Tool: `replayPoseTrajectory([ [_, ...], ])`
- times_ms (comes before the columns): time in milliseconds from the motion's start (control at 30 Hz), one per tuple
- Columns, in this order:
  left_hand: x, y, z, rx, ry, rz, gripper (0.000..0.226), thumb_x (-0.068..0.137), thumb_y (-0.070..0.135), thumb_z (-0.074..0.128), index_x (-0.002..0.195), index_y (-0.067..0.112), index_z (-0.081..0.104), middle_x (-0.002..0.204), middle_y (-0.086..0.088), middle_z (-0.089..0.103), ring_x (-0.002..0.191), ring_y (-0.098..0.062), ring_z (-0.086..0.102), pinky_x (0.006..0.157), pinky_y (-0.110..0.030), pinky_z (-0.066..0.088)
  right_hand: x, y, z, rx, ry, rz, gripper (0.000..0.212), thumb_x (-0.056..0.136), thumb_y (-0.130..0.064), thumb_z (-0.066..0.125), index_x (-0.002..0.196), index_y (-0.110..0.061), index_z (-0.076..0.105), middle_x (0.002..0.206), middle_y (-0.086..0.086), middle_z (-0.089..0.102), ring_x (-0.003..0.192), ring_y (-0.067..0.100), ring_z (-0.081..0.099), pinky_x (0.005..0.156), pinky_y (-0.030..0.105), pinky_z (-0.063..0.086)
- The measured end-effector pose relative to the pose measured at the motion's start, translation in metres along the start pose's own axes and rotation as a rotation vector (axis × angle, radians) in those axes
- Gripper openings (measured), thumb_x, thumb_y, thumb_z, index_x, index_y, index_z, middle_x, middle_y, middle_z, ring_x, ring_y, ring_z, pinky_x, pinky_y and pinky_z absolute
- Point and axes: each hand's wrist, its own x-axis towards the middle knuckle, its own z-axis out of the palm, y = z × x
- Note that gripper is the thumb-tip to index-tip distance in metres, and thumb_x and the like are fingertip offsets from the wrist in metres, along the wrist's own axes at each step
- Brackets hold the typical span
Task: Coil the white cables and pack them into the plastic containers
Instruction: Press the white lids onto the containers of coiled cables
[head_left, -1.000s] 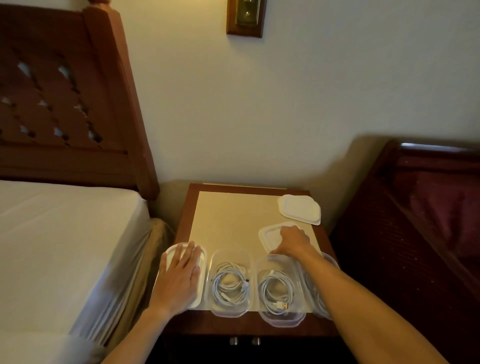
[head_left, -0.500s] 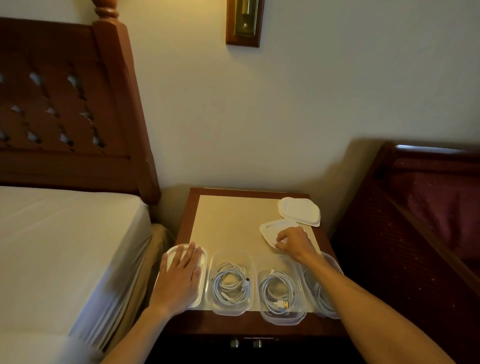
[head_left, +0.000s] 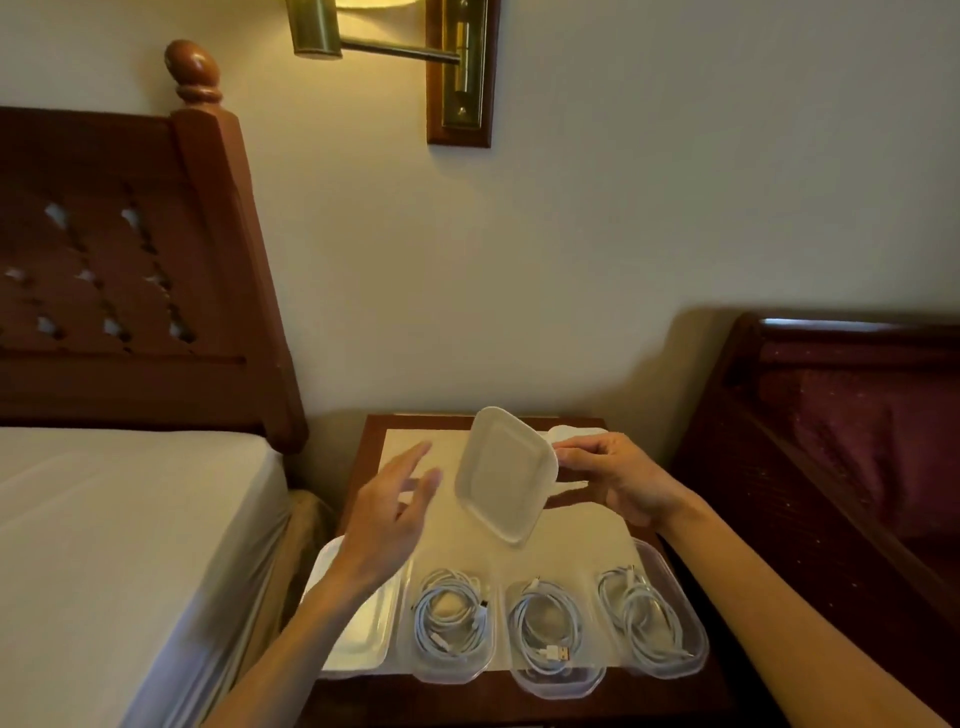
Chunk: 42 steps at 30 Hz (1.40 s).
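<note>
Right hand (head_left: 618, 480) is pinching one edge of a white, rounded-rectangular plastic lid (head_left: 503, 475), holding it tilted in the air above the wooden nightstand (head_left: 374, 441). Left hand (head_left: 387, 512) is hovering just beside the lid, fingers spread and holding nothing. Along the nightstand's front edge: a lidded container (head_left: 358, 631) at the left end, then three open clear plastic containers, each holding a coiled white cable (head_left: 449, 610). A second lid (head_left: 576, 432) is lying at the nightstand's back. Judgement: the lid looks light, thin and somewhat flexible, likely slick; gripping opposite edges with both hands should steady it for pressing onto a rim.
</note>
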Motion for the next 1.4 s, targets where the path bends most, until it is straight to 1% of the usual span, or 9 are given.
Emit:
replayPoseTrajectory([
  [133, 0.002, 0.021, 0.017, -0.038, 0.083, 0.109, 0.034, 0.094, 0.037, 0.057, 0.128, 0.029, 0.058, 0.111, 0.018, 0.064, 0.093, 0.001, 0.063, 0.069, -0.010, 0.053, -0.008, 0.004, 0.016, 0.186, -0.066, 0.077, 0.027, 0.080, -0.023, 0.069, 0.101, -0.007, 0.075, 0.102, 0.015, 0.073, 0.096, 0.032, 0.071, 0.076, 0.047, 0.058],
  [300, -0.019, -0.005, 0.024, 0.150, 0.262, -0.161, 0.017, 0.091, 0.026, 0.065, 0.104, 0.020, 0.074, 0.095, 0.009, 0.071, 0.076, -0.004, 0.061, 0.064, -0.006, 0.043, -0.011, 0.046, 0.045, 0.187, 0.174, 0.266, 0.037, 0.100, -0.040, 0.048, 0.110, -0.011, 0.068, 0.109, 0.011, 0.071, 0.101, 0.030, 0.069, 0.077, 0.047, 0.060],
  [433, -0.042, -0.028, 0.032, 0.394, 0.242, -0.293, 0.017, 0.091, 0.033, 0.064, 0.096, 0.022, 0.076, 0.091, 0.007, 0.073, 0.065, -0.005, 0.055, 0.066, -0.017, 0.044, -0.017, 0.084, 0.081, -0.267, 0.260, 0.106, 0.026, 0.089, -0.014, 0.068, 0.115, -0.019, 0.064, 0.106, 0.003, 0.068, 0.090, 0.018, 0.068, 0.072, 0.031, 0.061],
  [567, -0.050, -0.036, 0.037, 0.628, 0.166, -0.314, 0.021, 0.095, 0.034, 0.055, 0.092, 0.022, 0.072, 0.083, 0.006, 0.069, 0.061, -0.007, 0.051, 0.059, -0.020, 0.040, 0.002, 0.122, 0.094, -0.831, 0.327, -0.041, 0.040, 0.092, -0.013, 0.058, 0.131, -0.014, 0.057, 0.122, 0.005, 0.062, 0.110, 0.022, 0.057, 0.095, 0.034, 0.049],
  [700, -0.053, -0.040, 0.041, 0.752, 0.112, -0.322, 0.024, 0.096, 0.037, 0.050, 0.100, 0.023, 0.069, 0.093, 0.007, 0.068, 0.072, -0.009, 0.055, 0.063, -0.022, 0.045, 0.011, 0.137, 0.099, -1.183, 0.301, 0.016, 0.041, 0.100, -0.017, 0.040, 0.141, -0.014, 0.044, 0.134, 0.005, 0.050, 0.120, 0.027, 0.042, 0.095, 0.038, 0.041],
  [900, -0.058, -0.055, 0.051, 0.879, -0.014, -0.221, 0.032, 0.099, 0.033, 0.044, 0.128, 0.024, 0.054, 0.134, 0.003, 0.052, 0.118, -0.017, 0.047, 0.089, -0.031, 0.048, 0.018, 0.149, 0.106, -1.417, 0.300, 0.050, 0.042, 0.098, -0.011, 0.033, 0.140, -0.015, 0.041, 0.138, 0.005, 0.045, 0.120, 0.028, 0.039, 0.094, 0.043, 0.034],
  [1100, -0.057, -0.066, 0.059, 0.966, -0.215, -0.116, 0.052, 0.099, 0.028, 0.047, 0.147, 0.022, 0.029, 0.158, -0.001, 0.025, 0.144, -0.026, 0.023, 0.117, -0.049, 0.016, 0.020, 0.151, 0.115, -1.504, 0.287, 0.124, 0.049, 0.090, -0.005, 0.040, 0.138, -0.015, 0.037, 0.130, 0.005, 0.051, 0.125, 0.029, 0.034, 0.102, 0.055, 0.018],
  [1267, -0.056, -0.069, 0.057, 1.052, -0.298, -0.088, 0.060, 0.102, 0.031, 0.043, 0.154, 0.018, 0.016, 0.163, -0.004, 0.009, 0.150, -0.030, 0.000, 0.113, -0.062, -0.009, 0.024, 0.155, 0.117, -1.574, 0.281, 0.119, 0.048, 0.088, -0.004, 0.036, 0.136, -0.008, 0.038, 0.128, 0.010, 0.046, 0.127, 0.033, 0.031, 0.101, 0.060, 0.008],
  [1400, -0.057, -0.068, 0.054, 1.111, -0.371, -0.078, 0.063, 0.102, 0.030, 0.042, 0.155, 0.016, 0.010, 0.164, -0.006, 0.006, 0.150, -0.033, -0.007, 0.108, -0.069, -0.014, 0.025, 0.152, 0.116, -1.566, 0.254, 0.137, 0.041, 0.087, -0.005, 0.036, 0.127, -0.010, 0.045, 0.125, 0.009, 0.047, 0.126, 0.031, 0.031, 0.102, 0.057, 0.012],
])
